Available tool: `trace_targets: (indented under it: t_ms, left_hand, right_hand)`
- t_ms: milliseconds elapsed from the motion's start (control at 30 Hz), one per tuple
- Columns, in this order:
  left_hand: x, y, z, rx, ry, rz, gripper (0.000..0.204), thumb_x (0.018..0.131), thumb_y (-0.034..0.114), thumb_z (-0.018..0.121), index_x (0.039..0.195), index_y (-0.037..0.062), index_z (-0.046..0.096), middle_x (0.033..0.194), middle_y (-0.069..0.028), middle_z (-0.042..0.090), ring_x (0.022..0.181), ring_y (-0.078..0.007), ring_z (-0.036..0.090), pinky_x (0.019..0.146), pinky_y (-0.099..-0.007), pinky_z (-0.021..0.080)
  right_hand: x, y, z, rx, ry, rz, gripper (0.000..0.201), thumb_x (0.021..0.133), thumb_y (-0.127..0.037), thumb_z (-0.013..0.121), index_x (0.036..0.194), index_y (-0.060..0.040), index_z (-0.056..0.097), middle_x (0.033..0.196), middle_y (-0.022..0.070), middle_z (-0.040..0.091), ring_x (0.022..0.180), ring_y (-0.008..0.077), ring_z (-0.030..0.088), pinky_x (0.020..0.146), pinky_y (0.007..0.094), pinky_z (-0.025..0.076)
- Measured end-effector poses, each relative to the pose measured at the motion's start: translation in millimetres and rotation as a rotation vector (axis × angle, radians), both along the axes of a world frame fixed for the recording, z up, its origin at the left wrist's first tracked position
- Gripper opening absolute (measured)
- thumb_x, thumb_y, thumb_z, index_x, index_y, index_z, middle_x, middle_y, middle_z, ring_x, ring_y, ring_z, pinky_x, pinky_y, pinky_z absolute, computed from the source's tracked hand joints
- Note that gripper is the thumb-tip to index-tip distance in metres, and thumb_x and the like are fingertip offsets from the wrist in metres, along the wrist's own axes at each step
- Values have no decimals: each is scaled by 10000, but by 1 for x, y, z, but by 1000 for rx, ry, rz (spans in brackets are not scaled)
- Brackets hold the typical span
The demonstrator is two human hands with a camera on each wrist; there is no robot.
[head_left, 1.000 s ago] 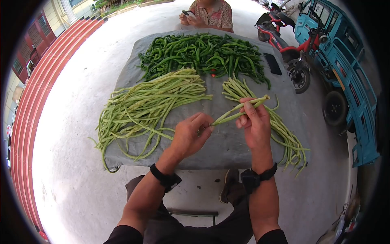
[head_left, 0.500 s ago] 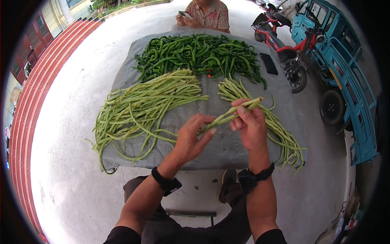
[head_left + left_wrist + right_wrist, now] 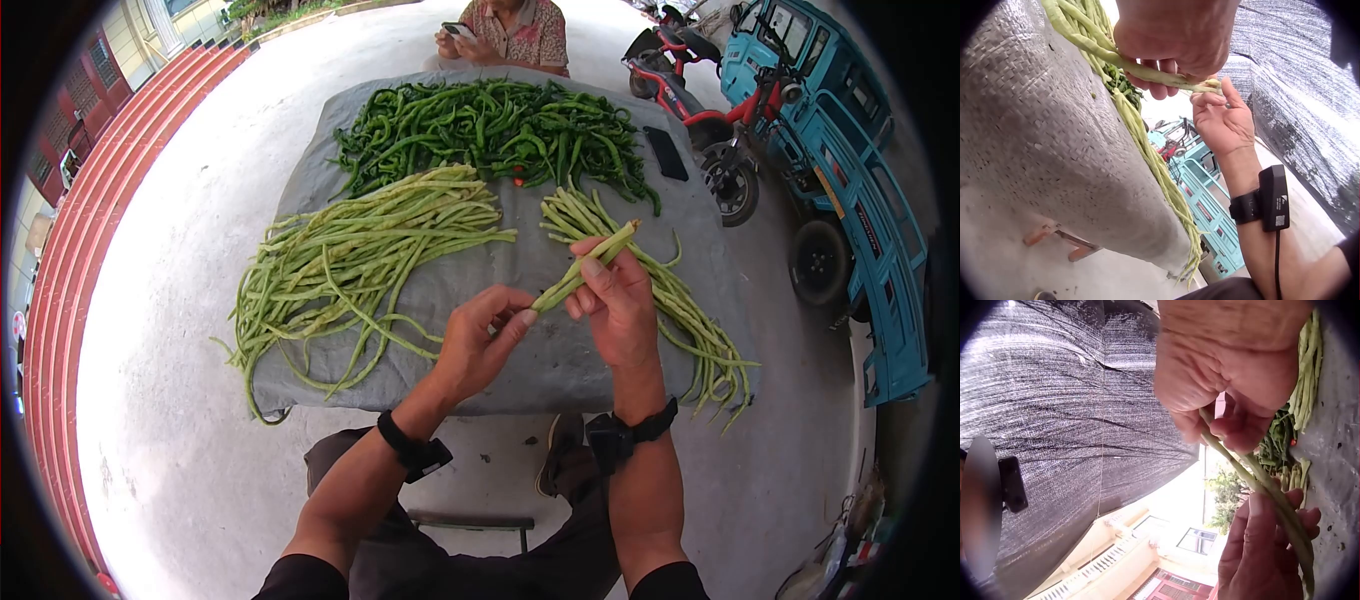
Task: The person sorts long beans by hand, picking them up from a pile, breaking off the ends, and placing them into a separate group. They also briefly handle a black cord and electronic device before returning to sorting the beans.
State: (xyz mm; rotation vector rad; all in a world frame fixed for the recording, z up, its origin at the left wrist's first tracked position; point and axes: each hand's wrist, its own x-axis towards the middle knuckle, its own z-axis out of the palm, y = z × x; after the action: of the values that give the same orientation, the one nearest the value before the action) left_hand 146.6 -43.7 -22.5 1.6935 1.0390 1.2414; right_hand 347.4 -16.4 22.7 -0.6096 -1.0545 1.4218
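Note:
In the head view my right hand [image 3: 617, 300] grips a few long green beans [image 3: 590, 262] between thumb and fingers, their stem ends poking out above. My left hand [image 3: 485, 335] pinches the same beans lower down, thumb against fingertips. Seen from the left wrist, the beans [image 3: 1147, 74] run under the left hand [image 3: 1175, 37] to the right hand [image 3: 1225, 125]. The right wrist view shows two strands [image 3: 1266, 481] crossing between both hands. A big pile of long beans [image 3: 350, 260] lies left of the hands, and a smaller bunch [image 3: 690, 320] lies right, partly behind the right hand.
Green peppers [image 3: 490, 130] are heaped at the far side of the grey-covered table [image 3: 560, 370]. A black phone [image 3: 665, 153] lies at its right edge. Beyond sits a person [image 3: 520, 35] with a phone. A red scooter [image 3: 715, 120] and blue cargo tricycle [image 3: 850, 190] stand right.
The left thumb and fingers parted around the beans half a second ago and now pinch them again. The held beans have drawn closer together and point more steeply upward.

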Motion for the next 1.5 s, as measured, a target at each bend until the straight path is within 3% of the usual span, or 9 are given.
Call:
trace_targets:
  t_ms: [400,833,1133,1500]
  left_hand:
    - [1,-2,2,0,8,60,67,994,63,731,1042,23,705,892,-4,684,772,-88,610,715,-275,511]
    - [5,-6,9,157,167,215,132,895,11,780,992,40,695,872,-48,644,730,-161,647,663,-309,509]
    - [5,-6,10,164,150,234,162,876,18,801,991,42,688,879,-53,649,733,-167,667,654,-312,530]
    - [4,-7,10,158,152,222,180,875,16,811,1008,46,694,882,-46,651,730,-158,643,671,-308,525]
  right_hand:
    - [1,3,-3,-32,42,11,221,1056,-138,655,1237,-11,662,898,0,582,713,74,536,641,298,505]
    - [0,4,-8,-41,-90,-26,163,1042,-136,693,1156,-23,665,953,20,618,740,91,614,670,300,571]
    - [-1,4,-10,-43,-96,-21,162,1024,-100,699,1160,-19,660,982,37,635,803,124,645,718,315,585]
    - [-1,4,-10,2,-192,-46,169,968,-8,713,1124,-29,650,986,36,644,818,106,637,709,298,575]
